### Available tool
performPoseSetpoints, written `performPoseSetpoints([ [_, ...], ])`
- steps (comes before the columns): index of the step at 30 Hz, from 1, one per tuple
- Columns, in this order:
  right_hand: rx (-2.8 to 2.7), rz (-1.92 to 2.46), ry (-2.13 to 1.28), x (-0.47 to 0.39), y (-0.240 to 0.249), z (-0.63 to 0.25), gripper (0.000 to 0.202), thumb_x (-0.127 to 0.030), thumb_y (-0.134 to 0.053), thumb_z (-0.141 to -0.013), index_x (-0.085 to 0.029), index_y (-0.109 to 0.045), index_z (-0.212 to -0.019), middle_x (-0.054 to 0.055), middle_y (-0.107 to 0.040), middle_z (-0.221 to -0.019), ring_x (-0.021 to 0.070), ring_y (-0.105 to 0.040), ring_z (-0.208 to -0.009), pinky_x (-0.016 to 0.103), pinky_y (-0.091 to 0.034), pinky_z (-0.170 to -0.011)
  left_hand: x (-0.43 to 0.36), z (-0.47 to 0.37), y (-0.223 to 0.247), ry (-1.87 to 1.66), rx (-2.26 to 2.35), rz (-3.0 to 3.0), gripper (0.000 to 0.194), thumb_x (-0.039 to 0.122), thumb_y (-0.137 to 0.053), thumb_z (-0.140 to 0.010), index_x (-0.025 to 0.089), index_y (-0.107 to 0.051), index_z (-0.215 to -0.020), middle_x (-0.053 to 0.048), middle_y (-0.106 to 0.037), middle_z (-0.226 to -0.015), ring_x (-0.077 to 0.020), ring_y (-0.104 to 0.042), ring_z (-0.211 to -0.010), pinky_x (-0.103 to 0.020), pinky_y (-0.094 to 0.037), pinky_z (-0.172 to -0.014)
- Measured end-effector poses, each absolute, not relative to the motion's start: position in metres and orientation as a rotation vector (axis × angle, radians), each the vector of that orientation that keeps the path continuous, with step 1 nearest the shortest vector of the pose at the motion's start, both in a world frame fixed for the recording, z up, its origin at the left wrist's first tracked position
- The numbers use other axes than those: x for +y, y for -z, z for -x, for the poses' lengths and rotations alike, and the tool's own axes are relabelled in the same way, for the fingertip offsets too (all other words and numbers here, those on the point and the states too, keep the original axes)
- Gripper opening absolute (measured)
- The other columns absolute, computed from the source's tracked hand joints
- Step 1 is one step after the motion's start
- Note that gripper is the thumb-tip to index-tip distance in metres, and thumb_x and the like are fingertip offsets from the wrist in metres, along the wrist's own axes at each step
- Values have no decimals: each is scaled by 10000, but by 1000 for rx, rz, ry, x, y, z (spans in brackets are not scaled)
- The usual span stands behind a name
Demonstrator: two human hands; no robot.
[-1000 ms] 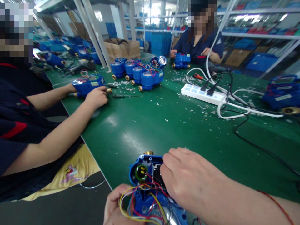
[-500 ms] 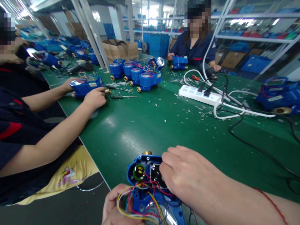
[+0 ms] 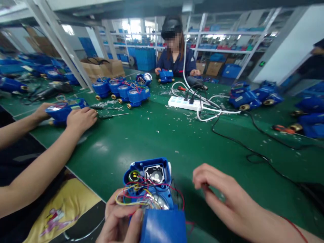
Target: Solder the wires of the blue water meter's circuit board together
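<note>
A blue water meter with its housing uncovered is in front of me at the bottom centre. Red, yellow, white and black wires loop over its clear round dial. My left hand grips its left side, thumb and fingers closed near a red wire. A flat blue cover is at its near end; whether it is attached I cannot tell. My right hand hovers to the right, apart from the meter, fingers curled and thumb drawn toward them. Anything small between those fingertips cannot be made out.
A co-worker's hands hold another blue meter at left, beside screwdrivers. Several meters stand in a row behind. A white power strip and black cables lie beyond. More meters and an orange-handled tool are at right.
My right hand has left the meter and moved right. The blue cover now shows at the meter's near end. The view has turned right, while my left hand keeps its hold.
</note>
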State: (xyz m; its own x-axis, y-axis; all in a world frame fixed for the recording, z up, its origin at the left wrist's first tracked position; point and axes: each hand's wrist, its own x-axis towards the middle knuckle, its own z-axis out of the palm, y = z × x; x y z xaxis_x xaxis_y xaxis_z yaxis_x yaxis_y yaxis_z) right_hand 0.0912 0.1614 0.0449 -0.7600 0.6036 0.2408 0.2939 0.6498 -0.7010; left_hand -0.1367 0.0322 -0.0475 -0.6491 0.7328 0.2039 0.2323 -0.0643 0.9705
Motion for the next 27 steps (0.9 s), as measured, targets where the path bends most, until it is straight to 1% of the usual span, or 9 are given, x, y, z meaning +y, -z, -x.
performPoseSetpoints([
  [3, -2533, 733, -1036, 126, -34, -106, 363, 36, -399, -768, -211, -500, -1014, 55, -495, -1173, 109, -515, -1052, 187, -445, -883, 40, 130, 46, -1826, 1828, -916, 395, 416, -770, -636, 66, -590, -670, -89, -567, -1049, -133, -574, -1062, -137, -517, -883],
  [6, -2640, 670, -1056, 109, -20, -103, 379, -27, -399, -877, -253, -537, -1149, 63, -458, -1310, 136, -480, -1163, 239, -431, -954, 49, 118, 42, -1983, 1777, -854, 421, 439, -745, -659, 69, -545, -672, -66, -546, -1060, -93, -555, -1065, -82, -492, -819],
  [8, -2657, 564, -1010, 107, -7, -98, 324, -83, -366, -939, -223, -567, -1150, 83, -531, -1250, 162, -507, -1108, 300, -429, -950, 56, 113, 40, -2018, 1766, -912, 395, 424, -727, -673, 73, -546, -682, -53, -533, -1057, -75, -544, -1060, -78, -476, -814],
  [10, -2515, 536, -1038, 108, 7, -95, 281, -135, -369, -958, -163, -632, -1054, 97, -630, -1026, 176, -548, -935, 326, -438, -866, 65, 113, 36, -1957, 1844, -1042, 381, 443, -690, -693, 80, -571, -694, -55, -526, -1055, -79, -533, -1060, -102, -464, -820],
  [12, -2248, 605, -1197, 110, 18, -94, 241, -182, -449, -936, -148, -687, -934, 81, -656, -872, 162, -560, -812, 305, -436, -792, 76, 112, 30, -1819, 1963, -1184, 392, 479, -649, -699, 89, -608, -698, -61, -529, -1063, -95, -531, -1042, -143, -453, -821],
  [15, -1938, 727, -1402, 114, 25, -100, 192, -240, -555, -882, -152, -716, -824, 60, -678, -808, 139, -598, -752, 258, -457, -725, 98, 106, 17, -1627, 1980, -1328, 319, 422, -645, -672, 103, -642, -664, -50, -554, -1041, -106, -546, -971, -204, -439, -863],
  [18, -1685, 828, -1531, 121, 31, -116, 250, -367, -616, -848, -137, -712, -850, 74, -693, -812, 139, -631, -739, 246, -494, -698, 123, 92, 4, -1466, 1947, -1455, 177, 282, -629, -653, 107, -641, -627, -39, -557, -1002, -114, -537, -970, -255, -423, -933],
  [21, -1396, 915, -1590, 136, 39, -133, 385, -472, -644, -819, -137, -679, -1005, 101, -691, -966, 132, -649, -792, 260, -518, -761, 143, 76, -4, -1342, 1948, -1571, 115, 208, -609, -661, 100, -646, -651, -50, -527, -1014, -127, -506, -1011, -311, -396, -1007],
  [27, -1170, 1012, -1562, 163, 52, -153, 323, -375, -574, -916, -104, -605, -1089, 75, -667, -955, 122, -641, -773, 293, -539, -749, 157, 44, -8, -1021, 1798, -1978, 53, 114, -606, -670, 91, -654, -669, -54, -496, -1026, -131, -440, -1027, -392, -345, -1068],
])
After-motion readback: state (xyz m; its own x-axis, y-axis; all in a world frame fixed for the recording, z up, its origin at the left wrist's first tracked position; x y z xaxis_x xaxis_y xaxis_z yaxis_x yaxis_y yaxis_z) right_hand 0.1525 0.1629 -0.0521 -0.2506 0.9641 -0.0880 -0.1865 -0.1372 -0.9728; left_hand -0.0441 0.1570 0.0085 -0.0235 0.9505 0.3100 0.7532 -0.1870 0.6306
